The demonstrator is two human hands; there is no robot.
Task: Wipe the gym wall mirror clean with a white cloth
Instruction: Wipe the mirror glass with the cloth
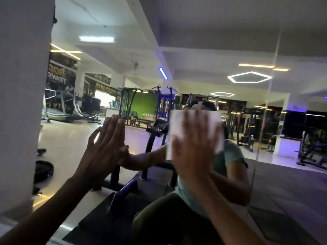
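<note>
Both flat: left hand (104, 144) on mirror (203, 68), right hand (192, 145) pressing cloth (216, 124).

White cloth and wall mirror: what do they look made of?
White cloth: looks like a soft, matte fabric or thick paper wipe; it lies flat under the open right hand and is motion-blurred, so weave is unreadable. Wall mirror: glossy glass, reflecting gym machines and lights; the left hand meets its own reflection.

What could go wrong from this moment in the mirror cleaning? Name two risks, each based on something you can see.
The bare left hand rests flat on the mirror, so it may leave fresh prints. The right hand only presses the white cloth with flat fingers, so the cloth might slip and fall.
</note>
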